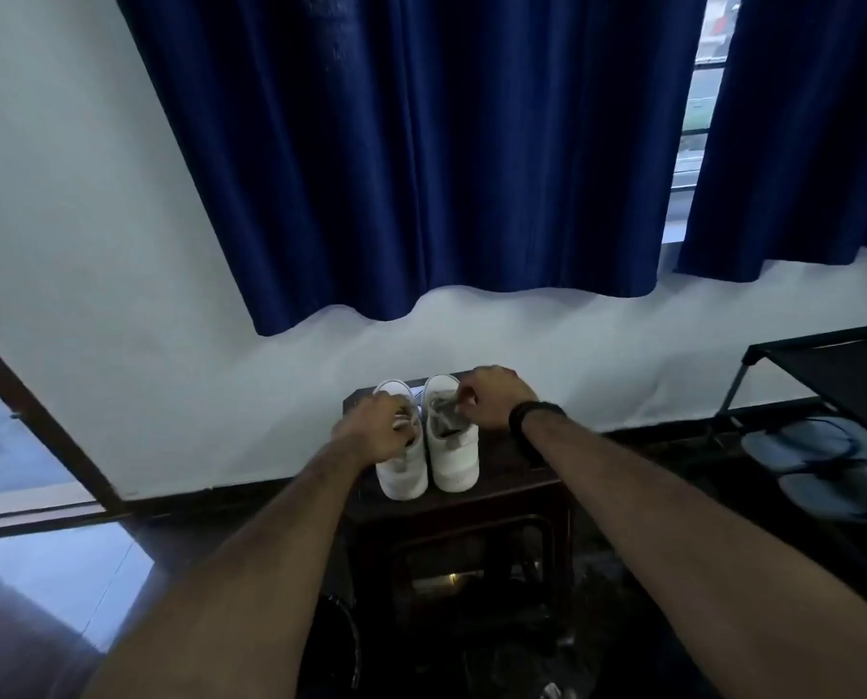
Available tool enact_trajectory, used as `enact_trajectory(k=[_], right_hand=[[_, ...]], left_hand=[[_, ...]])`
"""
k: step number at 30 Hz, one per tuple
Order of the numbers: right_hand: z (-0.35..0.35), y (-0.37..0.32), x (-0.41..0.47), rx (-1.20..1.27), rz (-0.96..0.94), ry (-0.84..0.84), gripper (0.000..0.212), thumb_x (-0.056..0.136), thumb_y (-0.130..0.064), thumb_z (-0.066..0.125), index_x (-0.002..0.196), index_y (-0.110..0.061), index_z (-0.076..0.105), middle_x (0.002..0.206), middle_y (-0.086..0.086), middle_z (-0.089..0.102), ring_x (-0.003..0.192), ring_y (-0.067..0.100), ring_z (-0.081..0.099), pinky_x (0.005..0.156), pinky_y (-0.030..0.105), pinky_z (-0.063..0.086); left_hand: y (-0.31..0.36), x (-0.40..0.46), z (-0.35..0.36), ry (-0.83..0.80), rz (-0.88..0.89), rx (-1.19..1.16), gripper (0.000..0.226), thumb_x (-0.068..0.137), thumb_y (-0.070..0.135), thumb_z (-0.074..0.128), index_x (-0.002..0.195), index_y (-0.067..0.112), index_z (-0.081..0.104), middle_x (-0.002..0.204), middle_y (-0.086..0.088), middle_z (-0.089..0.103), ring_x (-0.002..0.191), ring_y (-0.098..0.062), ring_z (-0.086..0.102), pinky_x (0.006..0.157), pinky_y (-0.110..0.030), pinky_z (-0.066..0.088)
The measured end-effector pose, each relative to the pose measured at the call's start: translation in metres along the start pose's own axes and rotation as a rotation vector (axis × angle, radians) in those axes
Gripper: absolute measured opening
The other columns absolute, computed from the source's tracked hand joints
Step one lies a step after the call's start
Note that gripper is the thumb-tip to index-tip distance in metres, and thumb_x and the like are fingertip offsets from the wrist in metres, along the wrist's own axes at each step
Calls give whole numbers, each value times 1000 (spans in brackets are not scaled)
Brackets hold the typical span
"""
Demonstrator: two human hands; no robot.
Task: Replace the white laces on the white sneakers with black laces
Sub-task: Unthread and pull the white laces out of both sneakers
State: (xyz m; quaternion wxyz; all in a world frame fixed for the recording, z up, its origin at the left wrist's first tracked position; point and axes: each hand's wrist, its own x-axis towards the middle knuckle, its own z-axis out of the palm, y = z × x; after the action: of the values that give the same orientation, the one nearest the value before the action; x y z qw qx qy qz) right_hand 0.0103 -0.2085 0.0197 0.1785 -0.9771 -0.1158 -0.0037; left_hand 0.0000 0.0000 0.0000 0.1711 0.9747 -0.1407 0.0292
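Note:
Two white sneakers stand side by side on a small dark wooden stool (517,476), heels toward me. My left hand (376,426) rests on the left sneaker (402,471), fingers curled over its white laces (405,422). My right hand (486,398), with a black band at the wrist, is closed on the top of the right sneaker (455,459) near its tongue. The right sneaker's opening looks grey and I cannot tell whether it has a lace. No black laces are visible.
The stool stands against a white wall under dark blue curtains (421,143). A black shoe rack (824,391) with grey sandals (819,449) is at the right. A dark-framed door (43,416) is at the left. Dark floor lies below.

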Motion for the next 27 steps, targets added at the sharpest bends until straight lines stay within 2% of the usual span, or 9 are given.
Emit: enact_trajectory(k=[2,7,12,14,16,19,21,23,27], right_hand=[[9,4,0,-8,39,85,24,79,-23,60,101,-19,71,111,8,67,106,29,61,88,35,51],[39,21,15,131,81,41,37,84,-22,62,122,-20,61,125,13,54,114,33,56,93,39,49],[57,28,24,174,51,148,27,81,-17,59,106,-21,66,103,12,70,97,33,65,79,37,54],[57,35,21,222,65,178,28,78,-13,58,102,-25,67,98,8,71,94,32,65,77,35,53],[59,43,18,279,65,213,29,76,-10,57,96,-27,69,93,3,72,91,28,67,76,34,54],[63,49,9,364,31,280,18,81,-16,63,93,-25,71,86,0,73,84,23,67,73,35,54],[68,51,4,362,5,328,10,84,-25,65,93,-27,70,82,0,73,80,25,68,69,36,54],[73,53,3,374,17,371,6,86,-28,64,90,-27,68,80,-2,73,78,23,68,68,36,54],[67,56,5,698,129,447,14,90,-14,63,81,-23,65,75,-13,69,70,2,64,70,18,49]], left_hand=[[10,3,5,23,44,-22,16,75,30,58,89,28,67,92,0,67,91,-25,63,74,-33,53],[39,20,31,-87,51,145,45,87,30,53,132,33,55,123,-7,52,118,-28,50,94,-43,47],[46,30,45,21,-21,275,27,88,27,53,109,14,66,120,-6,51,113,-26,53,84,-35,45],[38,33,43,79,14,6,12,85,19,58,83,9,65,102,-4,56,97,-20,57,70,-27,38],[32,36,34,108,-79,-420,18,80,12,66,66,2,61,80,-3,57,73,-12,55,65,-25,34],[29,39,10,171,-357,-900,41,83,25,67,66,-12,61,60,-13,62,53,-17,58,58,-25,44],[20,44,-2,164,-538,-718,46,83,37,62,69,-6,61,62,-13,66,52,-18,64,54,-22,50],[10,47,-8,103,-606,-258,34,76,41,60,76,8,63,75,-7,67,71,-21,66,69,-29,54],[18,51,-5,93,-377,279,29,68,29,68,95,19,63,95,-2,65,98,-24,58,88,-37,41]])
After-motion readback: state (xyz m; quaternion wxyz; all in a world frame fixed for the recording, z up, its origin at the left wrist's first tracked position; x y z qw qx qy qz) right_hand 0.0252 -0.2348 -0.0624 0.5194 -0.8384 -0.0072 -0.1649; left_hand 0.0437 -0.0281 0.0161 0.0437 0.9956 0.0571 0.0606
